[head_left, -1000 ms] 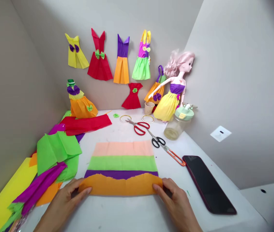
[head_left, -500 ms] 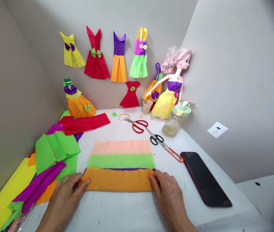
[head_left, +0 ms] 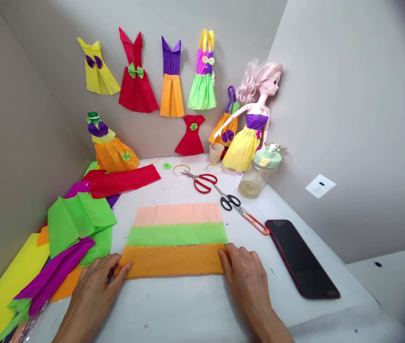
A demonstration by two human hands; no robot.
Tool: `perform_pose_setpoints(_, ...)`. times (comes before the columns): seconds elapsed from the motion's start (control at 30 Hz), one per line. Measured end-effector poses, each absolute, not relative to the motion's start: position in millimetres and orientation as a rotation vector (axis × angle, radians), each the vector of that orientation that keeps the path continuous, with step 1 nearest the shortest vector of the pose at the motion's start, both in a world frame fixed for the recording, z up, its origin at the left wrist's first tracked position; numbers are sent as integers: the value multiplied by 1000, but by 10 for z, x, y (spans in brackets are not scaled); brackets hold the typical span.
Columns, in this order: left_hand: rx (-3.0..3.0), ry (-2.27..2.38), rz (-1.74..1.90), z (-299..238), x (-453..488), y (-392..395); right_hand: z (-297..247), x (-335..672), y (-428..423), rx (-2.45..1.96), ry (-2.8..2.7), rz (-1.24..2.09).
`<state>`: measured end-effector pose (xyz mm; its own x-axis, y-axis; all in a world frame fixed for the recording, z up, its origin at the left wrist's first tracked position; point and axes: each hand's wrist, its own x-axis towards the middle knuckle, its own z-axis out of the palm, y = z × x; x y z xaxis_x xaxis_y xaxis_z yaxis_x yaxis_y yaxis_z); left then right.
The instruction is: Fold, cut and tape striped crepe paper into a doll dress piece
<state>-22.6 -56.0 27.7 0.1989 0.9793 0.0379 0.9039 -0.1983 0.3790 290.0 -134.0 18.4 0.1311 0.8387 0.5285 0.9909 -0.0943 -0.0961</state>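
Observation:
A flat stack of thin crepe-paper sheets lies in front of me. Its top layer is an orange strip [head_left: 174,262], with a green band [head_left: 177,234] and a pale peach band [head_left: 181,214] showing beyond it. My left hand [head_left: 97,286] pinches the orange strip's left end between thumb and fingers. At the right end my right hand [head_left: 247,278] grips the strip the same way, thumb on top. Only a thin purple sliver shows along the strip's far edge. The fingers under the paper are hidden.
Loose coloured paper [head_left: 77,219] is heaped at the left. Red scissors [head_left: 202,183], black scissors [head_left: 229,201], orange snips [head_left: 254,221], a phone [head_left: 302,259] and a lidded jar [head_left: 254,183] lie rightward. A doll [head_left: 256,119] and paper dresses [head_left: 138,85] stand or hang behind.
The orange strip's far edge has shifted away from me over the purple layer, which is now almost covered. Both hands keep their grip on the ends. The view has tilted slightly.

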Motion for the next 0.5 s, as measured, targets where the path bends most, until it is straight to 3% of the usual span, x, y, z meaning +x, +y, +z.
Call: perform_pose_setpoints(0.5,2459,1768,468,314,-164,-580,176,2897,-1331,-2043,-1834,-476)
